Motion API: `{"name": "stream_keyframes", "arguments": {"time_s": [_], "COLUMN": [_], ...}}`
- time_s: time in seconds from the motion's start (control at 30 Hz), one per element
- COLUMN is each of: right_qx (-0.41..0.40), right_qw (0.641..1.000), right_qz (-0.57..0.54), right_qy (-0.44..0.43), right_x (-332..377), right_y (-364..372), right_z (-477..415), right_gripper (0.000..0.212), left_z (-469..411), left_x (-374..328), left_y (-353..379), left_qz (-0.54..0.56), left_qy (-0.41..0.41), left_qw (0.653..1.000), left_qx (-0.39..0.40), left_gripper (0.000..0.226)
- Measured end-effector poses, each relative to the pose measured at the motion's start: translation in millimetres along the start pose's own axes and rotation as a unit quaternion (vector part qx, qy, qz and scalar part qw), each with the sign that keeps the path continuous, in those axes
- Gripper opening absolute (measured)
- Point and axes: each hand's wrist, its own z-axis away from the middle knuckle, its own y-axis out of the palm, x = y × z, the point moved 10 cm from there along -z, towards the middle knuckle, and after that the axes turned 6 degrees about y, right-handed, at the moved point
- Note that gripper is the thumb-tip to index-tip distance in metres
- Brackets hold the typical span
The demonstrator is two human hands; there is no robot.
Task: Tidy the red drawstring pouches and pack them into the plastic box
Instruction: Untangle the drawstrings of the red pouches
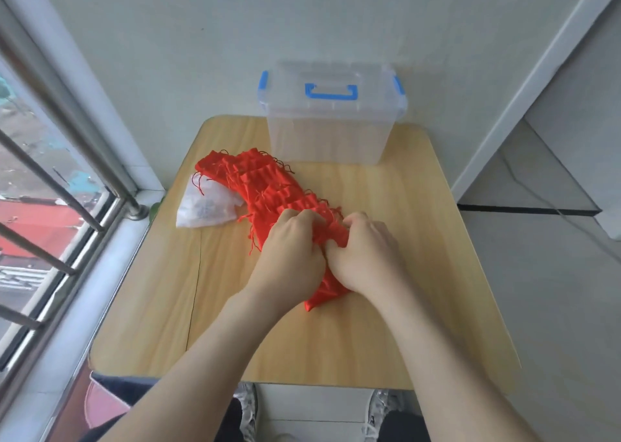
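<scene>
Box (pixel 331 129) at table's (pixel 420 273) far edge, pouches (pixel 265 186) overlapped in front, bag (pixel 205 206) left of them.

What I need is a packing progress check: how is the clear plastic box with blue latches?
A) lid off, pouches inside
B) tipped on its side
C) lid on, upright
C: the clear plastic box stands upright with its blue-handled lid on; the red drawstring pouches lie outside it on the wooden table.
</scene>
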Motion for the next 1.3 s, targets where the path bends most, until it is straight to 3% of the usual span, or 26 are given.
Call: {"name": "stream_keyframes", "arguments": {"time_s": [0.13,0.33,0.5,0.63,0.73,0.83,0.9,0.97,1.1,1.3], "right_qx": [0.011,0.012,-0.034,-0.078,-0.096,-0.110,-0.110,-0.095,-0.087,-0.075], "right_qw": [1.000,1.000,0.996,0.992,0.985,0.970,0.956,0.939,0.908,0.876], "right_qz": [-0.003,-0.021,-0.054,-0.076,-0.114,-0.186,-0.237,-0.288,-0.360,-0.425], "right_qy": [0.014,-0.003,-0.058,-0.067,-0.083,-0.109,-0.133,-0.161,-0.197,-0.215], "right_x": [-13.4,-20.2,-8.5,-8.8,-9.2,-7.9,-3.7,3.2,18.7,42.4], "right_y": [4.8,9.7,-8.2,-25.0,-35.7,-47.2,-51.8,-51.9,-55.5,-56.9], "right_z": [-4.7,-3.2,-1.2,-7.4,-14.6,-16.3,-16.8,-18.0,-19.4,-16.0], "right_gripper": [0.052,0.050,0.027,0.009,0.002,0.008,0.009,0.012,0.015,0.021], "left_z": [3.1,19.9,10.5,5.0,4.9,3.9,-1.6,-9.7,-17.4,-16.9], "left_x": [14.6,6.6,7.6,18.4,17.3,11.5,6.5,1.7,7.9,31.5], "left_y": [4.2,12.1,12.6,9.9,13.5,11.8,-1.2,-21.5,-39.8,-45.6], "left_qz": [-0.021,-0.041,-0.109,-0.098,-0.091,-0.086,-0.011,0.078,0.222,0.342], "left_qy": [-0.015,0.000,-0.013,-0.050,-0.048,-0.038,-0.043,-0.029,-0.059,-0.145], "left_qw": [0.998,0.989,0.989,0.989,0.987,0.983,0.992,0.996,0.968,0.910], "left_qx": [0.057,0.142,0.102,0.100,0.127,0.155,0.115,0.016,-0.097,-0.185], "left_gripper": [0.044,0.098,0.093,0.098,0.105,0.087,0.073,0.063,0.021,0.022]}}
